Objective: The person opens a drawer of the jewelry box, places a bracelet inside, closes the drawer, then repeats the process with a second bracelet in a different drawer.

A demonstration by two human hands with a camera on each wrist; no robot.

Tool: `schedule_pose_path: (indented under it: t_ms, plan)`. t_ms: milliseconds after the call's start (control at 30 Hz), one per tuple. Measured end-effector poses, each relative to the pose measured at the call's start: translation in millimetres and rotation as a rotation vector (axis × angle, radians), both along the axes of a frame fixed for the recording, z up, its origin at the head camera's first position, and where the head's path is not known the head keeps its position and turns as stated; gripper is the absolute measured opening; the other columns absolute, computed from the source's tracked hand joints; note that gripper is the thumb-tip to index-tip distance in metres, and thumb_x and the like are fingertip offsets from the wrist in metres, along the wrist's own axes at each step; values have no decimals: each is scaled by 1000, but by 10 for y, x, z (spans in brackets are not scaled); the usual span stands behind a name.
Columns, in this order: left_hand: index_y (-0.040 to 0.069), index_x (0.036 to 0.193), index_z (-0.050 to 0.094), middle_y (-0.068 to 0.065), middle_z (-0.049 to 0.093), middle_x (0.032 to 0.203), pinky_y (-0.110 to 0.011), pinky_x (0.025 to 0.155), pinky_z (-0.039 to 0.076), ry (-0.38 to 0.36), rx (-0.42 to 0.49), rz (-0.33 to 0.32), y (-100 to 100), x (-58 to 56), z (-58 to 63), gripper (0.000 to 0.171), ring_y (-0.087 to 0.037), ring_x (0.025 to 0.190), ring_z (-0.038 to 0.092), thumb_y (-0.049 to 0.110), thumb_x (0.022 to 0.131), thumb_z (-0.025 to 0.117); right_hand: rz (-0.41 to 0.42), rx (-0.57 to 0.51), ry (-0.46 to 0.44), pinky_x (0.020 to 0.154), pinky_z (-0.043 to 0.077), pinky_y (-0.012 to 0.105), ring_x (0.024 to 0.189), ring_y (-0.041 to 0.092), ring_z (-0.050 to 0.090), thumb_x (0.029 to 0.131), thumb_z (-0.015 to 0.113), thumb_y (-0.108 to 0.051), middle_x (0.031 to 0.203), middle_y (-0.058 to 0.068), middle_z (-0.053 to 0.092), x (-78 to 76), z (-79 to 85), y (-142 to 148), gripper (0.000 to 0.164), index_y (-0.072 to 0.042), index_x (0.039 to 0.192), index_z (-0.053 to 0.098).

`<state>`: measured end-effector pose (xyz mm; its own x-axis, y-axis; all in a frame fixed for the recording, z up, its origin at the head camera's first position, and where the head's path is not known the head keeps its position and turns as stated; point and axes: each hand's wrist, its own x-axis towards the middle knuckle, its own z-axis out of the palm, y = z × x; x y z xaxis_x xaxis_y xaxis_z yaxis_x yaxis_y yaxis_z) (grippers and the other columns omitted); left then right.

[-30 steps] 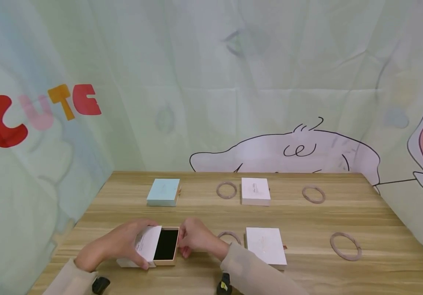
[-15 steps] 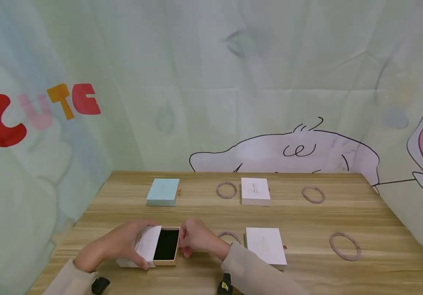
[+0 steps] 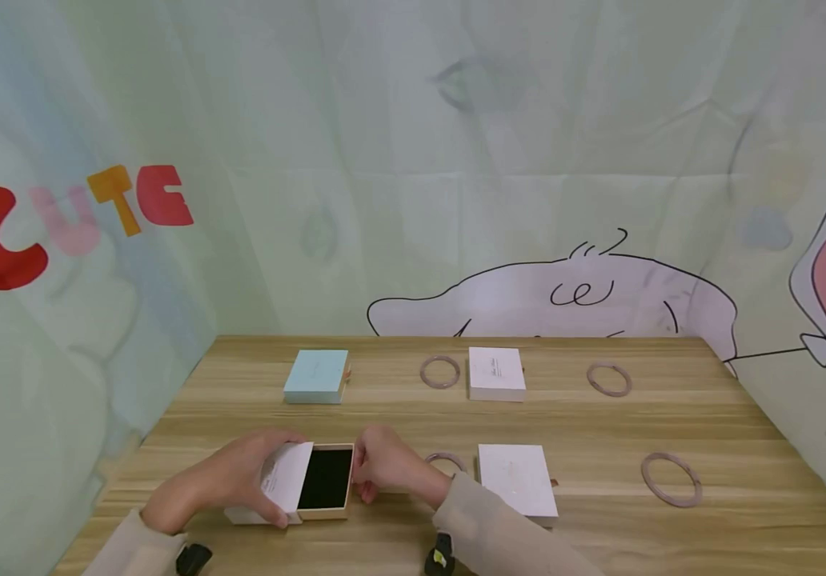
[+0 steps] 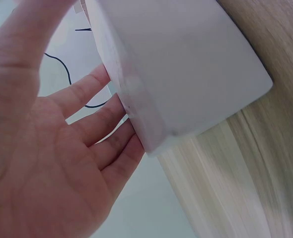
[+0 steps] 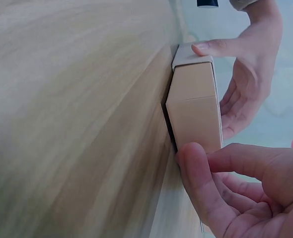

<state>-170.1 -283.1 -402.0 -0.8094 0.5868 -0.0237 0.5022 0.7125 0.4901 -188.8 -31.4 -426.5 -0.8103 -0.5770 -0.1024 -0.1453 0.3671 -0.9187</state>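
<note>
At the table's front left lies a white jewelry box, its sleeve (image 3: 286, 482) partly slid off the peach drawer (image 3: 326, 515). A black pad (image 3: 326, 478) lines the drawer. My left hand (image 3: 237, 478) grips the sleeve from the left, thumb on the near side and fingers on the far side. In the left wrist view, that hand's fingertips rest against the white sleeve (image 4: 186, 69). My right hand (image 3: 387, 462) pinches at the drawer's right end with thumb and index finger. The right wrist view shows the drawer end (image 5: 193, 119) just beyond them; what lies between the fingertips is hidden.
Behind stands a light blue box (image 3: 317, 376), with a white box (image 3: 496, 374) further right. Another white box (image 3: 517, 482) sits front right. Bangles lie among them: back (image 3: 439, 372) and right back (image 3: 609, 378), plus a front bangle (image 3: 672, 480). One bangle (image 3: 447, 458) is partly hidden by my right arm.
The drawer has come slightly further out of the sleeve to the right, with my right hand moving along. My left hand stays on the sleeve.
</note>
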Motion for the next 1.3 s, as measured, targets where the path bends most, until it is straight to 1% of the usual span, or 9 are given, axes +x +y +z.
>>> schedule_pose_path:
  t_ms: [167,400,733,900,1133,1300]
  plan:
    - [2,129,56,-3,59,120,-38,84,46,15,-13,1,3,4,-12,97,-20,100,53,50,55,95,-7,32,1,44,53,31,40,14,55,83,63,20,48,10,57,-15,4,25,29,4,60,56]
    - [1,129,56,-5,59,121,-39,85,47,20,-15,4,5,8,-25,98,-21,101,53,50,54,95,-9,42,3,43,52,29,40,16,57,83,64,19,49,10,57,-11,6,46,27,5,61,56]
    - [1,131,55,-6,59,122,-40,85,47,-12,-29,32,7,10,-25,99,-21,102,52,49,55,95,-9,59,22,42,51,27,41,20,60,82,64,20,49,12,59,-6,15,88,29,4,60,55]
    - [1,131,54,-5,58,121,-40,85,46,-16,-32,30,8,10,-19,98,-21,101,52,48,55,96,-15,72,31,42,51,28,41,21,60,82,65,20,48,11,58,-7,21,119,28,4,60,56]
    - [2,131,54,-5,58,121,-41,84,46,-27,-26,35,5,4,-11,98,-21,100,51,47,54,96,-31,78,20,43,51,28,40,18,59,81,66,19,48,10,58,-30,6,135,26,6,61,57]
    - [2,132,54,-7,58,123,-43,85,46,-28,-34,40,6,8,-12,99,-22,102,52,48,55,96,-33,67,5,44,53,30,39,15,56,80,65,20,48,10,58,-26,0,141,26,5,61,57]
